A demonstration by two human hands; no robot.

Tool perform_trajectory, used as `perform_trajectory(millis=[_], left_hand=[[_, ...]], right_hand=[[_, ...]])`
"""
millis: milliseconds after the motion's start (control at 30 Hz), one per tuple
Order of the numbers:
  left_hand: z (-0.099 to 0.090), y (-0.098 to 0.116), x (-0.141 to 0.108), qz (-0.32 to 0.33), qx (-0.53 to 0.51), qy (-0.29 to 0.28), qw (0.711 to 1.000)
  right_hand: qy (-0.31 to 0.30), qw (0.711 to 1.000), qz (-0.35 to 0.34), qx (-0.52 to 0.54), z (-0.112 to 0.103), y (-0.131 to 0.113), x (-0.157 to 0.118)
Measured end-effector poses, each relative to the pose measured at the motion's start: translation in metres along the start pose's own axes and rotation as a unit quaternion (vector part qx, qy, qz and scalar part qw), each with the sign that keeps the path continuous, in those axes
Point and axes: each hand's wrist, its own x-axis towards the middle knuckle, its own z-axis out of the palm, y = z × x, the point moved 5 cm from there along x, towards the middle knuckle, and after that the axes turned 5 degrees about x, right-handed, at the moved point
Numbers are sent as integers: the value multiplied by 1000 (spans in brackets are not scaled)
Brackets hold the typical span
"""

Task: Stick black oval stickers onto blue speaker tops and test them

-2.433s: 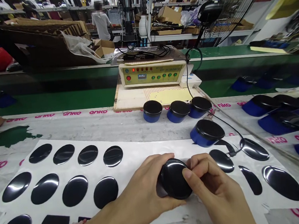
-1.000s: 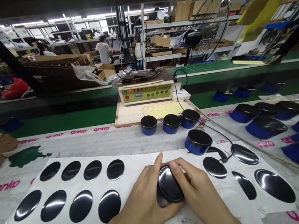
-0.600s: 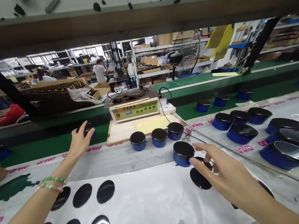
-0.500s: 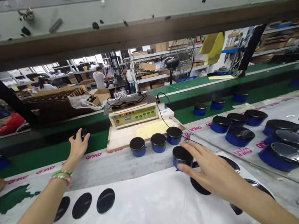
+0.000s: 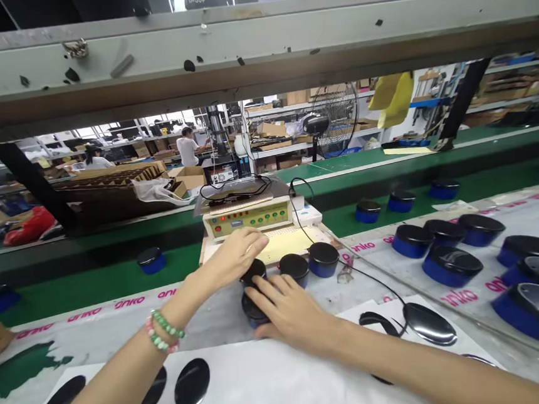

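My left hand [image 5: 236, 255], with bracelets at the wrist, reaches over a black-topped blue round piece [image 5: 255, 270], its fingers apart above the lid. Just nearer to me, my right hand [image 5: 285, 307] has its fingers closed round another such piece [image 5: 253, 310], partly hidden behind them. Two more round pieces [image 5: 294, 269] [image 5: 323, 259] stand to the right. One round piece [image 5: 151, 261] sits on the green belt at the left. Black oval discs [image 5: 192, 385] lie on the white sheet [image 5: 266, 384] in front.
A control box [image 5: 247, 218] with lit buttons stands behind my hands, and its black cable runs right. Many blue pieces [image 5: 452, 266] crowd the right side. A shelf beam [image 5: 256, 46] crosses overhead. Two people [image 5: 187, 147] [image 5: 96, 157] are in the background.
My left hand has left the piece on the belt and moved right to the row. My right hand has moved left with the round piece. The view has shifted slightly.
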Motion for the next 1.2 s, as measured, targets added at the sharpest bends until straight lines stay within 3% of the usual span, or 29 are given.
perform_trajectory(millis=[133,233,300,400,567,700,833,967,1067,1200], left_hand=[[11,25,-17,14,-5,-36,999],[25,30,-43,8,17,-70,997],[36,30,-55,-8,51,-104,993],[48,28,-60,-40,81,-138,986],[46,23,-60,-50,87,-105,989],[45,18,-67,-55,119,-39,991],[57,24,-77,-29,153,31,987],[65,28,-80,-1,162,78,984],[69,26,-78,7,167,70,983],[68,23,-80,39,207,111,971]], right_hand=[[-5,1000,2,10,-22,19,-11],[2,994,112,-1,-46,73,-33],[-21,986,163,-3,-49,108,-39],[-75,985,152,16,-37,132,-31],[-97,984,148,12,-24,116,-11],[-72,975,209,4,-21,94,-2],[-49,959,280,20,-17,69,7],[-90,956,271,60,-25,65,11],[-118,957,255,66,-44,102,5],[-84,928,362,-28,-78,196,-19]])
